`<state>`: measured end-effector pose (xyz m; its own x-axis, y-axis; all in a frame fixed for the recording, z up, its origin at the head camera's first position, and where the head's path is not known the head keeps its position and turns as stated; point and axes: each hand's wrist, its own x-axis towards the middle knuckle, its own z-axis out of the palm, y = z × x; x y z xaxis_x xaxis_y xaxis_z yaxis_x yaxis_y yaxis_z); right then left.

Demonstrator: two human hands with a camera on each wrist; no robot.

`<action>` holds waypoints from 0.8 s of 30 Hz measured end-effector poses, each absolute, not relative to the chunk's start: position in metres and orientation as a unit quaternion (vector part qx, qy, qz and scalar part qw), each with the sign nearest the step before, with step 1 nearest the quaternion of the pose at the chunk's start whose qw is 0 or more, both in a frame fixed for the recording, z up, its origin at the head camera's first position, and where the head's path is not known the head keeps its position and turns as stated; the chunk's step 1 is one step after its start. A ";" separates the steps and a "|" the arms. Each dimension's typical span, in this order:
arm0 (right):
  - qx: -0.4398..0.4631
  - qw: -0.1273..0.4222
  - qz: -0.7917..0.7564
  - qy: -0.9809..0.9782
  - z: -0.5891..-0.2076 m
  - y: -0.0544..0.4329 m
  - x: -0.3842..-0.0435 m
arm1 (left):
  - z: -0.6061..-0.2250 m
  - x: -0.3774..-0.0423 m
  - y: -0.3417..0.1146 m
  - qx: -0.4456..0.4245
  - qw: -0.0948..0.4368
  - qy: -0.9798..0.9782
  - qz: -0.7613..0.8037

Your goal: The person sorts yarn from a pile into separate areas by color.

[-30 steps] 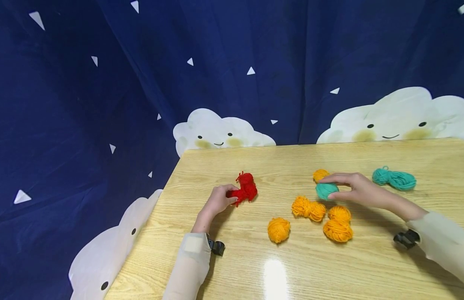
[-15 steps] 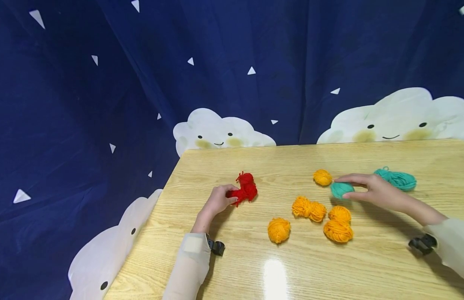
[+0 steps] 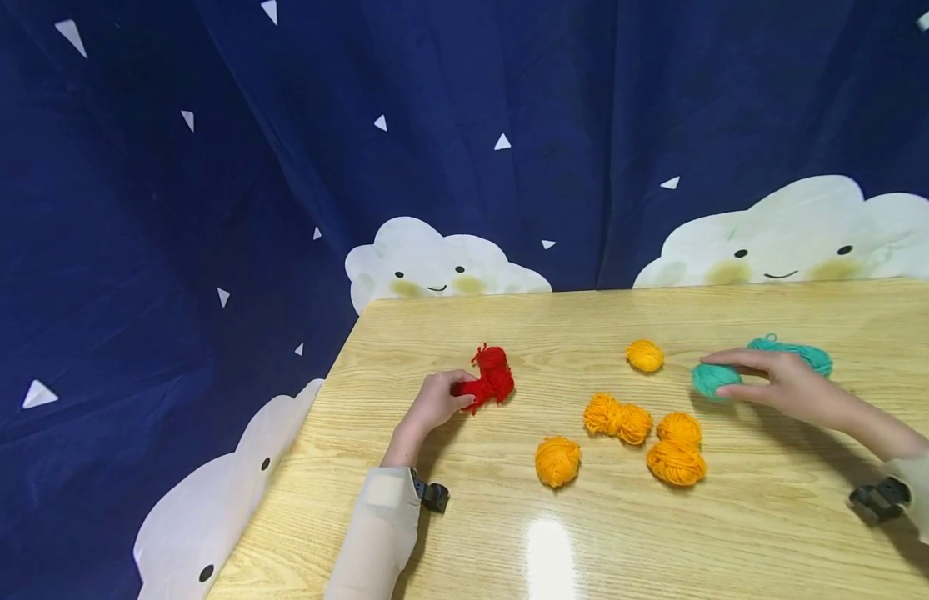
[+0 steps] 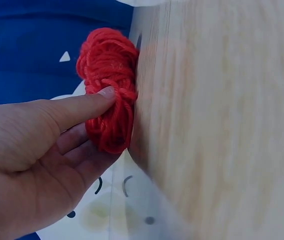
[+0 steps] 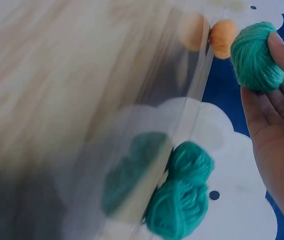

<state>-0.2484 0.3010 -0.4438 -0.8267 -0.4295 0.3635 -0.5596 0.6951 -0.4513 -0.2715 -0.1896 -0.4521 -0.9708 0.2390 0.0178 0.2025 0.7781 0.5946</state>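
Toward the table's left side, my left hand (image 3: 438, 400) pinches a red yarn bundle (image 4: 109, 85) between thumb and fingers. Another red yarn bundle (image 3: 496, 367) lies against it in the head view. My right hand (image 3: 790, 385) holds a green yarn ball (image 5: 258, 57) between its thumb and fingers, raised off the table in the right wrist view. Behind that hand lies a green yarn skein (image 5: 182, 192) tied at its middle, partly hidden by the hand in the head view. A small orange yarn ball (image 3: 645, 356) sits left of the green ball.
On the wooden table (image 3: 471, 533) lie two tied orange skeins, one in the middle (image 3: 617, 418) and one to its right (image 3: 677, 450). A round orange yarn ball (image 3: 557, 461) is nearer the front. A dark blue curtain (image 3: 464, 125) with white clouds hangs behind the table.
My right hand has moved right with the green ball, away from the small orange ball and toward the green skein, covering part of it. My left hand has stayed still on the red yarn.
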 end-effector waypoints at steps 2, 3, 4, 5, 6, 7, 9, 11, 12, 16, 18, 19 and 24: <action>0.267 0.117 0.284 -0.914 -0.445 0.307 -0.248 | -0.452 -0.271 -0.190 0.119 0.028 0.943 0.311; 0.265 0.117 0.284 -0.914 -0.446 0.310 -0.247 | -0.452 -0.271 -0.190 0.120 0.028 0.943 0.310; 0.261 0.117 0.283 -0.915 -0.447 0.313 -0.247 | -0.452 -0.271 -0.190 0.121 0.028 0.942 0.311; 0.258 0.116 0.283 -0.917 -0.448 0.316 -0.246 | -0.452 -0.271 -0.190 0.121 0.027 0.942 0.311; 0.252 0.115 0.283 -0.918 -0.448 0.319 -0.246 | -0.451 -0.270 -0.190 0.122 0.027 0.942 0.311; 0.244 0.111 0.285 -0.920 -0.448 0.321 -0.246 | -0.451 -0.270 -0.190 0.123 0.027 0.942 0.311; 0.230 0.101 0.292 -0.923 -0.449 0.327 -0.246 | -0.451 -0.270 -0.190 0.122 0.027 0.942 0.313; 0.213 0.086 0.299 -0.926 -0.449 0.332 -0.246 | -0.450 -0.271 -0.190 0.120 0.029 0.942 0.313; 0.204 0.079 0.301 -0.928 -0.449 0.334 -0.246 | -0.450 -0.271 -0.190 0.118 0.029 0.942 0.314; 0.179 0.060 0.302 -0.934 -0.449 0.341 -0.245 | -0.451 -0.271 -0.190 0.113 0.032 0.941 0.317; 0.172 0.059 0.298 -0.937 -0.449 0.344 -0.244 | -0.451 -0.272 -0.190 0.113 0.033 0.941 0.318; 0.169 0.060 0.296 -0.938 -0.449 0.345 -0.244 | -0.451 -0.272 -0.190 0.113 0.033 0.941 0.318; 0.152 0.071 0.283 -0.944 -0.451 0.353 -0.245 | -0.452 -0.272 -0.190 0.112 0.032 0.941 0.317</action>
